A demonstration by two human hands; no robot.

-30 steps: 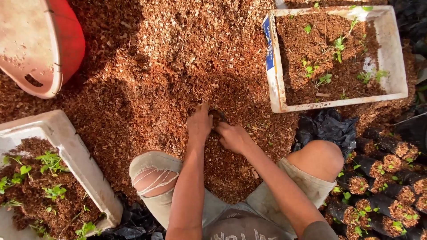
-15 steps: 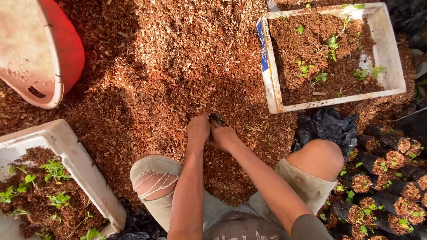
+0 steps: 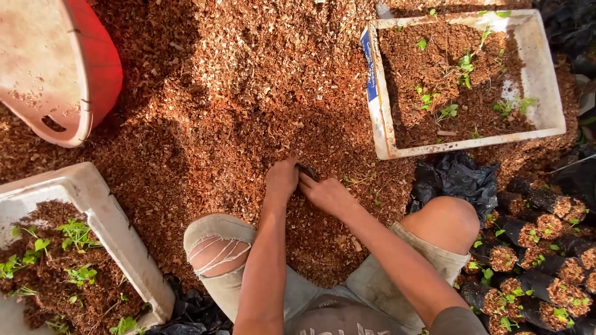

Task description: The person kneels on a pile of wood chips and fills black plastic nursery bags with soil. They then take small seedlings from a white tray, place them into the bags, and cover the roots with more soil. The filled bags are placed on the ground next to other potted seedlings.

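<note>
My left hand (image 3: 282, 178) and my right hand (image 3: 325, 195) meet over a heap of reddish-brown husk mulch (image 3: 248, 93) in front of my knees. Between them they hold a small black planting bag (image 3: 306, 170), mostly hidden by the fingers and half sunk in the mulch. My left hand grips its left side, my right hand pinches its right edge. Whether the bag holds mulch cannot be seen.
A white tray of seedlings in mulch (image 3: 379, 118) lies at the upper right, another white tray (image 3: 99, 211) at the lower left. A red basin (image 3: 102, 62) sits at the upper left. Filled black bags with seedlings (image 3: 534, 260) and empty black bags (image 3: 453, 177) crowd the right.
Both hands stayed together on the small black bag and shifted only slightly. The view wobbled a little; the trays and basin kept their places.
</note>
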